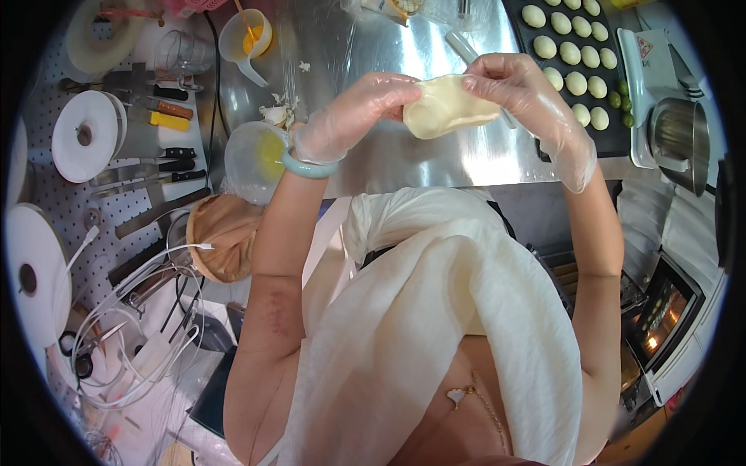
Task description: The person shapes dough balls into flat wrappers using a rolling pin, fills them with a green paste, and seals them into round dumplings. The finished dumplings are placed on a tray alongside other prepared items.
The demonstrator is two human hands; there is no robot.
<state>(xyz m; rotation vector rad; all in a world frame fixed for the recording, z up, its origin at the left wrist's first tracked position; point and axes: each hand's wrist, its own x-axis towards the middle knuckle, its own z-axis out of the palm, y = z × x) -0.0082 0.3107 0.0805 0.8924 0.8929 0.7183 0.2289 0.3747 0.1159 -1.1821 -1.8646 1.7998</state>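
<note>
My left hand (364, 113) and my right hand (518, 96) both wear clear plastic gloves. Between them, above the steel table (379, 169), they hold a flattened sheet of pale dough (446, 108) by its left end and upper right edge. The sheet's lower edge sags freely, and part of it looks folded or thicker at the left. Behind the dough and right hand lies a pale rod (463, 46), partly hidden, perhaps a rolling pin. Close to my left wrist stands a translucent bowl (242, 169) with something yellow inside.
A dark baking tray (612, 143) at right bears rows of pale dough balls (570, 53) and several small green balls (615, 99). Beyond it is a steel bowl (679, 140). A white cup (233, 43) holds orange liquid. Knives (175, 166) hang at left; a lit oven (664, 314) stands lower right.
</note>
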